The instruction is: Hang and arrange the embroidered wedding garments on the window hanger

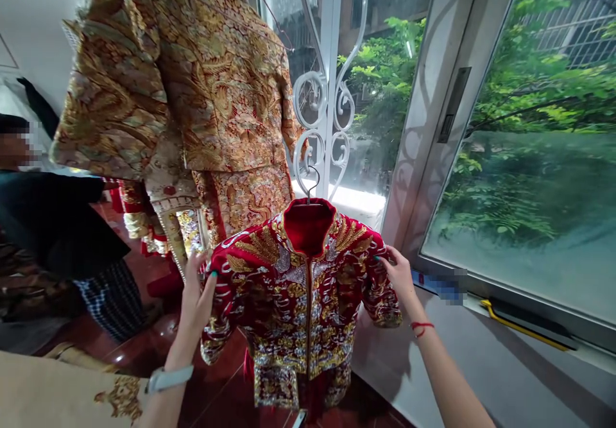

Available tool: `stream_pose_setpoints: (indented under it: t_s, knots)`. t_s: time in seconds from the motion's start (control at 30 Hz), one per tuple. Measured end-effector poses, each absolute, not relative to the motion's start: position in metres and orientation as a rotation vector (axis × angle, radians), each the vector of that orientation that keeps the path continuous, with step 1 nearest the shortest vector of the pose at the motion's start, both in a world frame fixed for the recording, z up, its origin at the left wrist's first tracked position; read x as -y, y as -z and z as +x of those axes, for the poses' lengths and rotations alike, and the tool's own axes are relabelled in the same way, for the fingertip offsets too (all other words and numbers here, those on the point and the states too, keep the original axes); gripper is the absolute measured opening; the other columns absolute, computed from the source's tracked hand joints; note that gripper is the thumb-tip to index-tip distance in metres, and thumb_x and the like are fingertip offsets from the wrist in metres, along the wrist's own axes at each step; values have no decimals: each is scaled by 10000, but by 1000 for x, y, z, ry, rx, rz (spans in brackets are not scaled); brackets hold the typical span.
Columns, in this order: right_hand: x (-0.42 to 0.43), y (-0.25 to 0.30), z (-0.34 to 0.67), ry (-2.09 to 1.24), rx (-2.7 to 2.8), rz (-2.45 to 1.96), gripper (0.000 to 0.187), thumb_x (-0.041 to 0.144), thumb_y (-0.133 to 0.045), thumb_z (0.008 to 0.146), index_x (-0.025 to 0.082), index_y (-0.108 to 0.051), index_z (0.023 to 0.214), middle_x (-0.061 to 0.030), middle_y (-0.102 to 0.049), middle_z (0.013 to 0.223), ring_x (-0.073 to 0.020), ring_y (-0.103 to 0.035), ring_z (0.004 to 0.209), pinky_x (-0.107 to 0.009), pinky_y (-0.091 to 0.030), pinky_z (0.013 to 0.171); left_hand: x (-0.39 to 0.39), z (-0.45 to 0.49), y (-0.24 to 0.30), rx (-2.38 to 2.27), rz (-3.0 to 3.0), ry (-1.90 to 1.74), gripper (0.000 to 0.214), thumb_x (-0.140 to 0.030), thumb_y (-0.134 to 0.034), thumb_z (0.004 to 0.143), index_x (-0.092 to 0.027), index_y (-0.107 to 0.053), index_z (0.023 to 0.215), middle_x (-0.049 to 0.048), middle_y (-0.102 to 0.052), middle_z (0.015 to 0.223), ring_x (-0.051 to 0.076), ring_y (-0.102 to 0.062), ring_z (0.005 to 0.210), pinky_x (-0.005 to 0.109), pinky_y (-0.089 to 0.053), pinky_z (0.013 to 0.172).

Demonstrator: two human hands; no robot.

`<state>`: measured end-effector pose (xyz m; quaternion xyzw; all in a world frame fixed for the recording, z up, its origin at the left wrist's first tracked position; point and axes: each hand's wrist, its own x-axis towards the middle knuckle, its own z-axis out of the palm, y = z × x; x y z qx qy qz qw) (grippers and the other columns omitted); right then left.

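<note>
A red jacket (303, 299) with gold and silver embroidery hangs on a hanger whose hook (312, 181) catches the white scrolled window grille (327, 113). My left hand (197, 296) grips the jacket's left shoulder, fingers curled round the sleeve top. My right hand (397, 274) holds its right shoulder the same way. A red string circles my right wrist and a pale watch band my left.
A larger gold embroidered garment (192, 81) hangs above and to the left. Another person in dark clothes (52, 222) stands at the left edge. A window (529, 145) with a grey sill (505, 351) is on the right. Beige gold-trimmed fabric (58, 393) lies bottom left.
</note>
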<state>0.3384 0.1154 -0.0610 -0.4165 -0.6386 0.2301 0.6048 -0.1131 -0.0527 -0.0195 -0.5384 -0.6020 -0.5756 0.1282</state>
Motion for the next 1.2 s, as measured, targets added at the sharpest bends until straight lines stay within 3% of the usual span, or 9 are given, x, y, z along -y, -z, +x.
stream_pose_setpoints:
  t_s: [0.1,0.27,0.37,0.47,0.57,0.63,0.87,1.03,1.2]
  knots:
    - [-127,52,343,-538,1486,-957,273,411,-562,802,158,-663,807,-47,-692,752,-201,-597,715,-325,-493,702,34,-124,18,1918,-1578,1808,533,-542,-448,861,-156,-564,1210,112,-665,1093,272,-606,1033,422,-468,961]
    - [-133,49,343,-479,1405,-996,296,399,-496,810,152,-660,821,-71,-701,805,-216,-596,749,-334,-478,708,33,-116,25,1895,-1321,1862,392,-490,-495,839,-164,-602,1028,51,-645,874,210,-587,780,338,-494,770]
    - [-135,45,340,-478,1416,-1031,343,399,-473,814,136,-678,896,-117,-721,882,-255,-626,809,-404,-493,774,45,-101,20,1905,-1320,1804,411,-442,-486,843,-156,-584,1121,79,-624,972,234,-583,890,386,-482,868]
    - [-130,27,330,-457,1492,-1018,420,335,-506,804,152,-647,1155,-139,-689,1149,-283,-618,1036,-465,-453,939,60,-77,8,1734,-1240,1630,528,-429,-542,814,-142,-519,1256,142,-550,1184,298,-503,1155,459,-407,1024]
    - [-122,-2,310,-263,1690,-960,545,303,-497,850,251,-479,1393,-94,-507,1439,-294,-430,1328,-574,-240,1123,60,-47,-7,1487,-1266,1405,601,-427,-581,797,-147,-472,1317,180,-474,1316,337,-410,1291,515,-329,1093]
    - [-120,-20,292,-154,1836,-936,511,348,-500,890,287,-471,1396,-83,-529,1417,-307,-441,1311,-647,-143,1129,46,-29,-15,1447,-1403,1210,535,-404,-579,815,-194,-507,1302,165,-461,1371,342,-393,1319,545,-272,1120]
    - [-133,-33,279,-171,1895,-897,362,352,-486,913,235,-643,1217,-88,-705,1131,-281,-623,1019,-448,-476,896,13,3,-29,1627,-1555,985,542,-304,-512,905,-211,-421,1431,160,-368,1529,335,-262,1439,584,-105,1177]
    - [-126,-35,288,-324,1907,-886,370,363,-501,884,205,-687,1162,-85,-735,1088,-290,-656,979,-420,-505,841,32,33,4,1672,-1619,942,777,-383,-565,866,-174,-217,1528,184,-169,1611,366,-80,1493,621,3,1183]
    - [-116,-31,279,-405,1857,-874,435,375,-519,881,206,-605,1273,-83,-680,1223,-274,-610,1110,-451,-460,978,23,61,97,1453,-2254,392,632,-342,-445,932,-273,-240,1526,64,-289,1594,248,-188,1488,489,-147,1215]
